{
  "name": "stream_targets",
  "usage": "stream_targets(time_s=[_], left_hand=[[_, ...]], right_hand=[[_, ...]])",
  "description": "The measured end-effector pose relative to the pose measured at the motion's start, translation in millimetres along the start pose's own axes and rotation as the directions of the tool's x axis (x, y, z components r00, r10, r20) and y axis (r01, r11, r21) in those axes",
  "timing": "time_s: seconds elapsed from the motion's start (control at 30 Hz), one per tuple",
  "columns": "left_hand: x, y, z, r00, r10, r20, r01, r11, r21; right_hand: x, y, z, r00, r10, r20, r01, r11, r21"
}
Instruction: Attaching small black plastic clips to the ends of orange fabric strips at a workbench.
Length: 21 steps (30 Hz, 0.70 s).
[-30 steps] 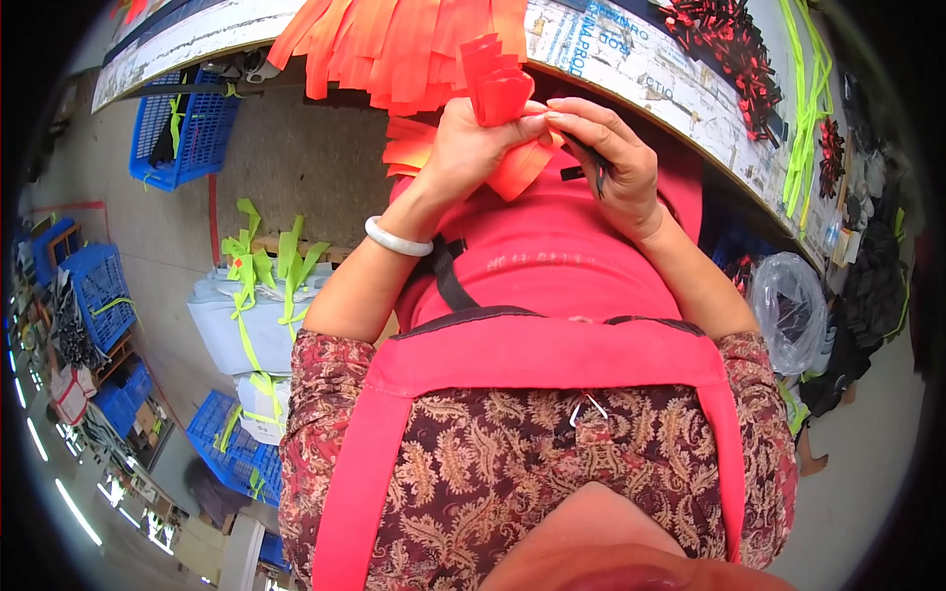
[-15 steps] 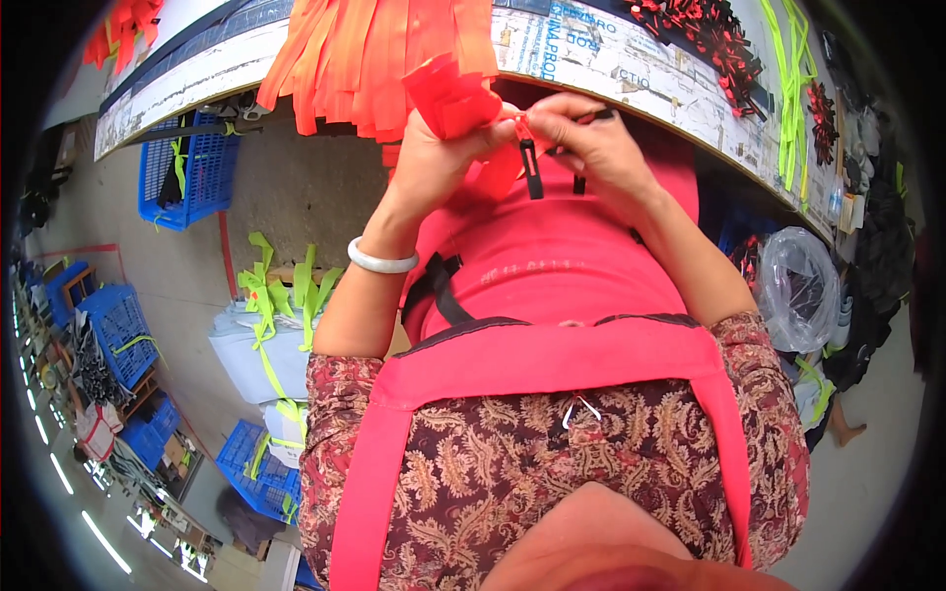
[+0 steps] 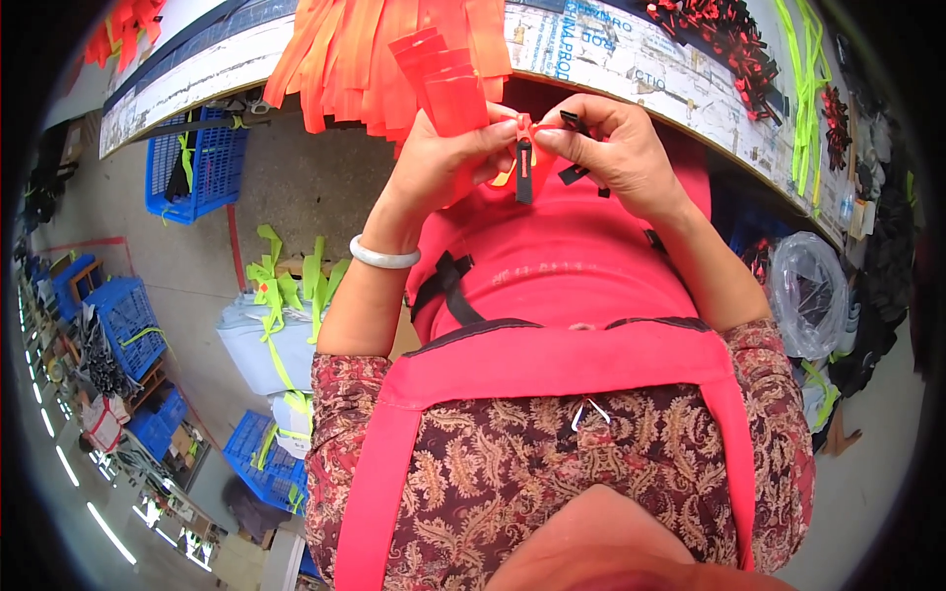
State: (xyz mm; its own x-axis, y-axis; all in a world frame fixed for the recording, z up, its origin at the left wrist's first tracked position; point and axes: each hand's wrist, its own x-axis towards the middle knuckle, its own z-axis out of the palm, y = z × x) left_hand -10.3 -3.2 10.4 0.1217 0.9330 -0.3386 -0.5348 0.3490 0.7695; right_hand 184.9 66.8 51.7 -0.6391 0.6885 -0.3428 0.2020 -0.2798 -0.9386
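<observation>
Workshop floor with blue crates [image 3: 187, 163] lies beyond the near edge of the bench [image 3: 631, 59], where orange strips [image 3: 345, 59] hang over. Just below that edge, the left hand [image 3: 443, 163] pinches a red strap [image 3: 443, 79] between thumb and forefinger, and the right hand [image 3: 616, 153] pinches a small black buckle [image 3: 523, 169] against it, other fingers curled. Both look light; the strap seems soft and floppy, best held close to the buckle, which looks rigid and slick.

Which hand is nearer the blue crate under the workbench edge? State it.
Left. The left hand is at chest height, holding red strips, on the side of the blue crate. The right hand pinches a black clip farther to the right.
</observation>
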Motion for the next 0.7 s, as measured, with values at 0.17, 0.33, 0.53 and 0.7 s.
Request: stream_targets(time_s=[0.17, 0.33, 0.53, 0.7], left_hand=[[1, 1, -3, 0.999, -0.010, 0.038, 0.010, 1.000, 0.017], [-1, 0, -5, 0.996, -0.040, 0.076, 0.039, 0.999, 0.008], [-1, 3, -4, 0.995, -0.059, 0.076, 0.052, 0.995, 0.087], [0, 2, 1, 0.998, -0.010, 0.069, 0.004, 0.996, 0.089]], right_hand=[[1, 0, -5, 0.998, 0.044, 0.033, -0.043, 0.999, -0.032], [-2, -9, -4, 0.992, 0.110, 0.057, -0.108, 0.993, -0.046], [-1, -11, -9, 0.980, 0.150, 0.130, -0.149, 0.989, -0.018], [2, -2, -11, 0.975, 0.162, 0.155, -0.155, 0.986, -0.061]])
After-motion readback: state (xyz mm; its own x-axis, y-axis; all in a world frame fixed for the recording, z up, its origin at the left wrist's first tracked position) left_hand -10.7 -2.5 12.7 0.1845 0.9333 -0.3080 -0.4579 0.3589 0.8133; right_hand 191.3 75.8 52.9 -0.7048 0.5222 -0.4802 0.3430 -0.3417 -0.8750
